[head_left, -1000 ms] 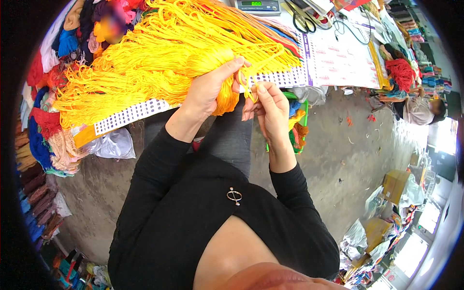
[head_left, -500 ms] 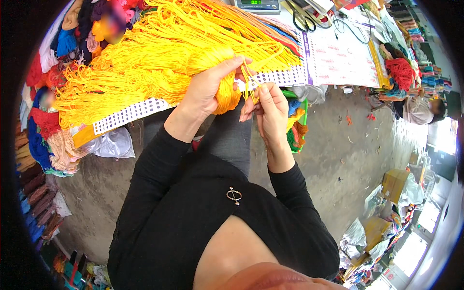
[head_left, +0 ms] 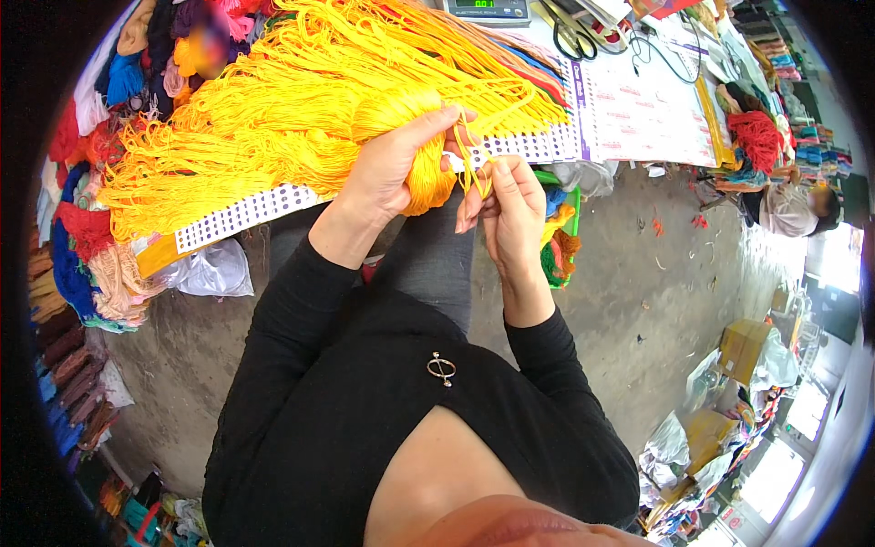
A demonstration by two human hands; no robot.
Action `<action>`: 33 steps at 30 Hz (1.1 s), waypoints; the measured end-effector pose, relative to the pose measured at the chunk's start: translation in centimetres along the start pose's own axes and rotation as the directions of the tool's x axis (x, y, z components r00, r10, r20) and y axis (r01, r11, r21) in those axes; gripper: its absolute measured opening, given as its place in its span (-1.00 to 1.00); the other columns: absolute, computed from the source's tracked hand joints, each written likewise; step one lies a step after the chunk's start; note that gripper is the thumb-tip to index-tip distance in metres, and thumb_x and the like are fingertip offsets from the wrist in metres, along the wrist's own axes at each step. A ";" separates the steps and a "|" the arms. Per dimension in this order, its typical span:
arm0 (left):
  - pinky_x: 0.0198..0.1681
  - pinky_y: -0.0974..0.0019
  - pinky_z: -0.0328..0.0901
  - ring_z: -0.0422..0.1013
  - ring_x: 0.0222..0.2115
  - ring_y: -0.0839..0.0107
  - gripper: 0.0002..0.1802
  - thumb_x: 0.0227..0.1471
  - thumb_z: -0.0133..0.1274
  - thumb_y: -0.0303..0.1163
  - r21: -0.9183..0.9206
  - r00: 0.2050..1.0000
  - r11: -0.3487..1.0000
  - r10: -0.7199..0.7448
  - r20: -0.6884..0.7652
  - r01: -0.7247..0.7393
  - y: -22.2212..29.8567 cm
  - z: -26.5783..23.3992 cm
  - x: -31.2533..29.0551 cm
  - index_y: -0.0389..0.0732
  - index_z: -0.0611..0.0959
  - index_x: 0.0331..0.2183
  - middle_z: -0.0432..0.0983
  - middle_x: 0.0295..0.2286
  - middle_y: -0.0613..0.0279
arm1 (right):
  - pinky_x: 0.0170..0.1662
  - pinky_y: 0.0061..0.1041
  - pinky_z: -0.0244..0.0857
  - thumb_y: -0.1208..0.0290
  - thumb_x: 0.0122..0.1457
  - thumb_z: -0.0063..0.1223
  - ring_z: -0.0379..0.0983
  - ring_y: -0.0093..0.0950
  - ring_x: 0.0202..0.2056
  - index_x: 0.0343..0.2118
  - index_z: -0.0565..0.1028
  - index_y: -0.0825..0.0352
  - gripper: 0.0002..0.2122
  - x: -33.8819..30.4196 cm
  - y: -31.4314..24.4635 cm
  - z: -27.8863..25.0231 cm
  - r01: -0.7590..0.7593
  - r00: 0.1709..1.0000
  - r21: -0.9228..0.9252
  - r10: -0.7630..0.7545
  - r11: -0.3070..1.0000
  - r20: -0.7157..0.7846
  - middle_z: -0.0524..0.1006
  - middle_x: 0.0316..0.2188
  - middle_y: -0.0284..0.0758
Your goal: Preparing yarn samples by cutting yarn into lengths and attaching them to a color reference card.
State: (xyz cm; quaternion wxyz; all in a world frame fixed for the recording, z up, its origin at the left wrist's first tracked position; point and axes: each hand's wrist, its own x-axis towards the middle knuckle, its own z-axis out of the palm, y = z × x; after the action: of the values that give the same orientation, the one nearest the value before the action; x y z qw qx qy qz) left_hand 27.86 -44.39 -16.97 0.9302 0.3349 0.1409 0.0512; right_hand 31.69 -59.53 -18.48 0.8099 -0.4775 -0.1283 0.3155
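Observation:
My left hand (head_left: pixel 387 164) is wrapped round a thick bundle of yellow thread (head_left: pixel 401 118) at the table's near edge. A few looped yellow strands (head_left: pixel 469 150) run from that bundle across to my right hand (head_left: pixel 510 205). The right thumb and fingers pinch these strands just right of the bundle. A wide spread of loose yellow thread (head_left: pixel 246 118) covers the table to the left and behind my hands. Under it lies a white card with rows of dark dots (head_left: pixel 246 217).
Beyond the thread stand a digital scale (head_left: pixel 488 9) and black-handled scissors (head_left: pixel 574 41). Printed white sheets (head_left: pixel 647 109) lie to the right. A green basket (head_left: pixel 570 219) of coloured thread is below the table edge. Coloured skeins (head_left: pixel 87 232) crowd the left end.
My right hand has shifted very slightly, and the looped strands between the hands have changed shape. The left hand keeps its hold on the yellow bundle.

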 end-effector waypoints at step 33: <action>-0.48 0.60 0.27 0.34 -0.51 0.61 -0.71 0.06 -0.05 -0.35 -0.033 0.999 0.999 -0.040 0.020 0.041 0.2 0.1 0.1 -0.37 0.50 -0.24 0.49 -0.42 0.15 | -0.71 -0.53 0.20 0.32 0.27 -0.34 0.21 -0.44 -0.82 -0.40 0.22 0.34 -0.80 -0.3 0.3 0.8 0.058 0.998 0.021 -0.058 0.998 0.004 0.30 -0.79 -0.25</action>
State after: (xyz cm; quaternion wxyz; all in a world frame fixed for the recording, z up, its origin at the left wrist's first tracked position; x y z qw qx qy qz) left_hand 27.99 -44.31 -16.79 0.9379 0.3170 0.1377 0.0315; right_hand 30.93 -59.08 -18.32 0.8234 -0.4642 -0.1407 0.2945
